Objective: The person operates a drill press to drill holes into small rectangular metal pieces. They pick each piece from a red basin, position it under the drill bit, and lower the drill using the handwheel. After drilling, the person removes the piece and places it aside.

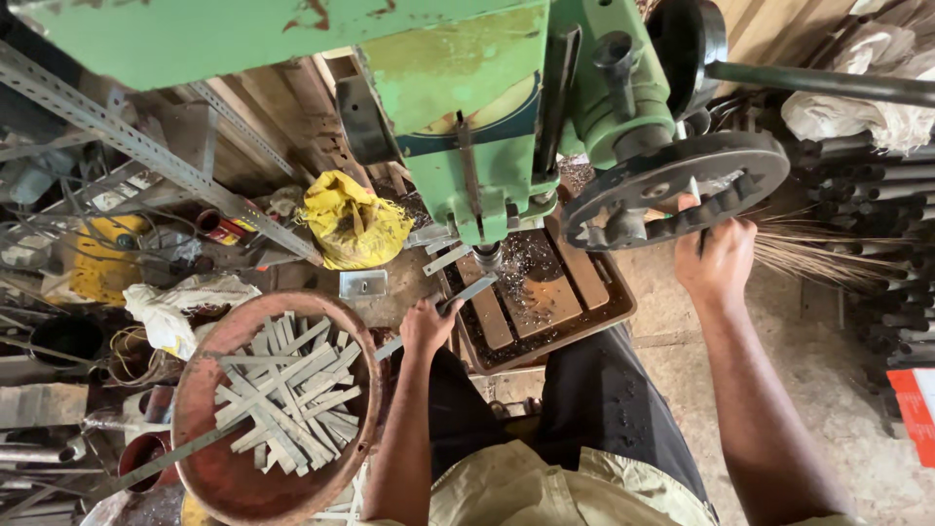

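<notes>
Under the green drill press [467, 146], my left hand [426, 326] holds a flat metal strip [458, 297] on the table [609, 307] while my right hand [719, 258] grips the feed wheel [677, 185].

My left fingers are clenched around the near end of the strip, so its far end lies flat on the slotted table just below the drill bit [487, 255]; I judge this keeps the hand back from the bit and the metal chips scattered there. My right fingers wrap the wheel's rim, placed to pull the spindle down. Just beside my left arm sits a round rusty pan [209, 468] piled with similar cut strips [287, 390], within easy reach. A yellow bag [353, 222] lies behind it.
</notes>
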